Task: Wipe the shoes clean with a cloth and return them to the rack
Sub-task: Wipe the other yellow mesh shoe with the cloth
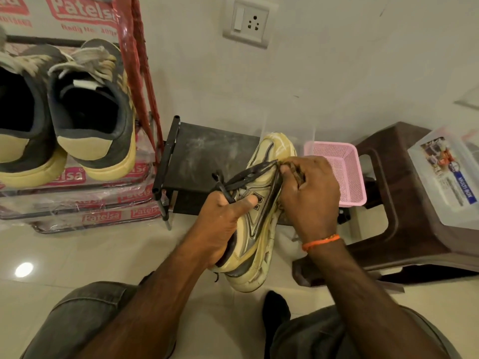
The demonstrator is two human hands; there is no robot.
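My left hand (pixel 223 224) grips the cream shoe (pixel 259 216) at its near heel; my right hand (pixel 308 193) pinches a dark cloth (pixel 298 174) against its sole side. Shoe's long axis runs near-to-far, toe toward the black rack (pixel 207 151) just beyond.

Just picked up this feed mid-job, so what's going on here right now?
A seated person is cleaning a cream sneaker held over the floor. The left hand grips it near the collar, while the right hand presses a dark cloth against its side. A grey pair of shoes sits on stacked boxes to the left. The low black rack behind the sneaker holds no shoes where it shows.
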